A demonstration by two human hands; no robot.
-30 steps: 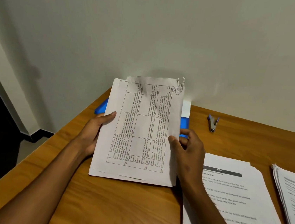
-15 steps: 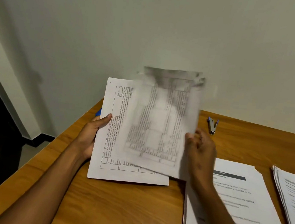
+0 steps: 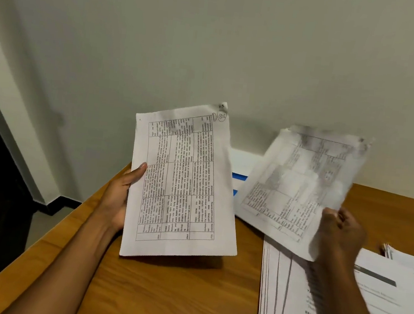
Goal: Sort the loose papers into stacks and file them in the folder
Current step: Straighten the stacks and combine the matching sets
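Left hand point(image 3: 119, 196) and right hand point(image 3: 341, 234) each hold one sheet, two stacks point(image 3: 312, 311) below.

1. Sheet held in left hand point(image 3: 177, 179): white paper, black ruled table grid, dense black print set sideways; circled black pen mark at top right corner.
2. Sheet held in right hand point(image 3: 297, 190): white paper, grey-black table print, blurred; dark smudged band along top edge.
3. Paper stack point(image 3: 287, 303): white, black text lines, one dark grey header bar.
4. Folder point(image 3: 239, 177): blue with white.
5. Table point(image 3: 172, 297): orange-brown wood grain.
6. Wall point(image 3: 214, 41): plain pale grey-green.
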